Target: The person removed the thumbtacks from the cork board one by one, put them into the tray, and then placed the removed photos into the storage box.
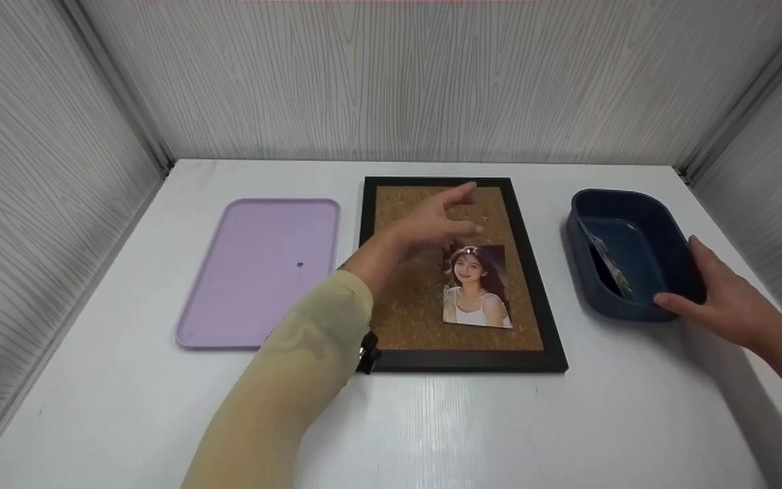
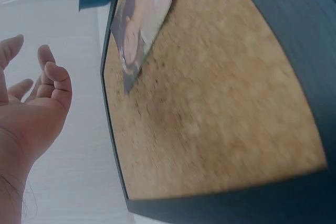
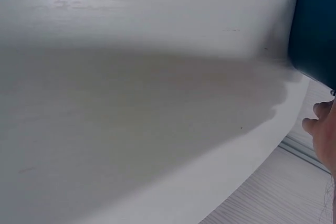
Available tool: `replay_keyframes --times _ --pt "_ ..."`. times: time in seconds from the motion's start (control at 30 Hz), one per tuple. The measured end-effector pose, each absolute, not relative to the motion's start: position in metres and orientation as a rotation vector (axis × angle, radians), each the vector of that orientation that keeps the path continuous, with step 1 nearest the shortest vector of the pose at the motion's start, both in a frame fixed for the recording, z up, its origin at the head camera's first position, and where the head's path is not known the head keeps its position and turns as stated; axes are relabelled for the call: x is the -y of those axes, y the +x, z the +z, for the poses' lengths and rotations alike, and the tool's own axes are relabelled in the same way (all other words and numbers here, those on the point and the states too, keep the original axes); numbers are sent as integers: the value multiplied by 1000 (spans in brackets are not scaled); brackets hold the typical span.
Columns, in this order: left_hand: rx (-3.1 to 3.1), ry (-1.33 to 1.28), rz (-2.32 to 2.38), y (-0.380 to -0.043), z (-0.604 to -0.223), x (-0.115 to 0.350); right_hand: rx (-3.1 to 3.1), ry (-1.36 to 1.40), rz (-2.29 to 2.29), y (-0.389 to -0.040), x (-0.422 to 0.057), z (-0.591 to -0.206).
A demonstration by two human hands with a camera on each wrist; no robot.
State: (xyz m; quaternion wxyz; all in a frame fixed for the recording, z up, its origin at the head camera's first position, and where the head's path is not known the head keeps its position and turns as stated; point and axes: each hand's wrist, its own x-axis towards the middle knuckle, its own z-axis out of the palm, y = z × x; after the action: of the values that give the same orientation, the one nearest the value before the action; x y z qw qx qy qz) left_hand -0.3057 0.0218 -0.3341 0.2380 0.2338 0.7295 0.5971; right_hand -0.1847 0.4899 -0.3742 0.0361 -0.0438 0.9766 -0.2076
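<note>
The corkboard [image 1: 408, 316] lies flat on the tabletop [image 1: 445, 428], and its middle place seems chosen so that either hand can get at the cork. On the right half of the corkboard, toward its near edge, a photo print [image 1: 478, 292] lies face up and roughly upright to the person, as if set to be seen from that side. The left hand [image 1: 435, 227] is over the corkboard just beyond the print, fingers loose and spread, thumb apart, grasping nothing (whether a fingertip touches the cork I cannot tell). Right of the corkboard, the right hand [image 1: 727, 304] holds the blue box [image 1: 625, 312] at its near right corner, thumb at the rim and fingers along the outer side, probably to steady or shift it. A thin glossy card [image 1: 609, 265] leans inside the box, which would keep its edge easy to pinch. Left of the corkboard is a purple tray [image 1: 245, 272], separated by only a narrow strip; the box has a wider gap on its side. The widest bare stretch is nearer the person than the corkboard; the back wall [image 1: 391, 81] stands just beyond its far edge, limiting reach there.
</note>
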Motion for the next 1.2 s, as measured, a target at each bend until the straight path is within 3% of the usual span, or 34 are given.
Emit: replay_keyframes --times 0.27,0.57,0.93,1.2 --pt "-2057 617 1665 -307 -343 5 -3111 -257 -699 -188 -467 -352" --pt "-2112 645 1659 -305 -356 31 -3158 -564 -666 -187 -408 -337" --pt "-2123 645 1626 -306 -368 44 -3077 -981 -556 -176 -322 -358" --pt "-2224 672 1552 -310 -374 36 -2884 -1117 -575 -170 -292 -388"
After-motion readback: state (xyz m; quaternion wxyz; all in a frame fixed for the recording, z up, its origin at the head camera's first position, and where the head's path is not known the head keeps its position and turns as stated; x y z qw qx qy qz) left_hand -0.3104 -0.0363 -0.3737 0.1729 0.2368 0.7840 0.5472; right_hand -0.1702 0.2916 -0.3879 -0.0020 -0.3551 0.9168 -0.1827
